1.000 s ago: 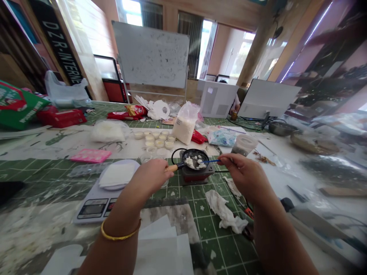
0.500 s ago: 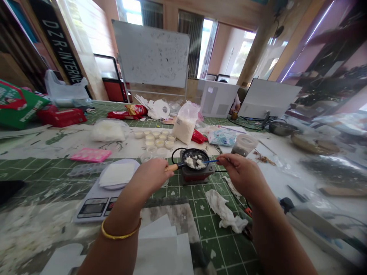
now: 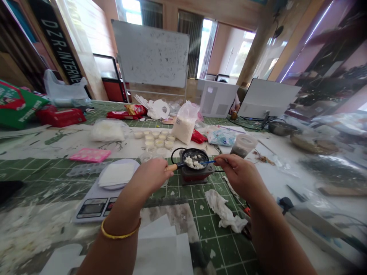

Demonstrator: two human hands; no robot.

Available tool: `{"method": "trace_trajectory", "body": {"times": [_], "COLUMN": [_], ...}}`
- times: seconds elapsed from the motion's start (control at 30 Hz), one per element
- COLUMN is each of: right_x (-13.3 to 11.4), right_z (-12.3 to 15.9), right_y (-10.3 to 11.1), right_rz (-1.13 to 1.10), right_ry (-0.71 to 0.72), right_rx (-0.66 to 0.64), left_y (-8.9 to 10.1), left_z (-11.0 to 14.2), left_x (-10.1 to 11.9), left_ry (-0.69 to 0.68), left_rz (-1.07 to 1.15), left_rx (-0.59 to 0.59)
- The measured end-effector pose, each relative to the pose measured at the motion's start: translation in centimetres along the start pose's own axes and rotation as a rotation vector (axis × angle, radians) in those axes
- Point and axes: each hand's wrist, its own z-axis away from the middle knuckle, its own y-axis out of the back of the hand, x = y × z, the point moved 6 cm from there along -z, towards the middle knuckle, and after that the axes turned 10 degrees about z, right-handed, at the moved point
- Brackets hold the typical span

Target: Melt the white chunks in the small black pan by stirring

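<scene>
My left hand (image 3: 156, 172) is closed around the wooden handle (image 3: 172, 167) of a small black frying pan (image 3: 204, 152). The pan rests on a small dark red and grey hot plate (image 3: 195, 177). White lumps (image 3: 192, 162) lie in the pan, mostly at its left and middle. In a pinch, my right hand (image 3: 236, 168) grips a thin blue stick (image 3: 208, 162), whose far end reaches in among the lumps. What shape that end has, I cannot make out.
Left of the pan stands a kitchen scale (image 3: 94, 206) with white sheets (image 3: 117, 174) on it. Several small filled cups (image 3: 159, 143) and a bag of white pellets (image 3: 185, 124) sit behind. Crumpled tissue (image 3: 225, 212) lies nearer, and a clear plastic cup (image 3: 243, 144) stands at right.
My right hand and the blue stick have shifted slightly left, and the white lumps sit closer together toward the pan's left side. My left hand stays on the handle.
</scene>
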Motion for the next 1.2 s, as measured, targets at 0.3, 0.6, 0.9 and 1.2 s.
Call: {"method": "trace_trajectory", "body": {"times": [0.3,0.6,0.9,1.2], "right_x": [-0.1,-0.4,-0.7,-0.5], "right_z": [0.1,-0.1,-0.2,-0.4], "right_y": [0.0,-0.3,-1.0,-1.4], "right_rz": [-0.020,-0.089,-0.051,-0.067], "right_ry": [-0.009,-0.008,0.015,0.025], "right_rx": [0.015,0.057,0.009,-0.029], "left_y": [0.0,-0.2,-0.1,-0.2], "left_z": [0.0,-0.1,-0.1,-0.2], "left_x": [0.0,-0.2,-0.1,-0.3], "left_ry": [-0.004,-0.007,0.004,0.012], "left_rz": [0.002,0.003,-0.001,0.007], "left_rx": [0.002,0.003,0.008,0.003]}}
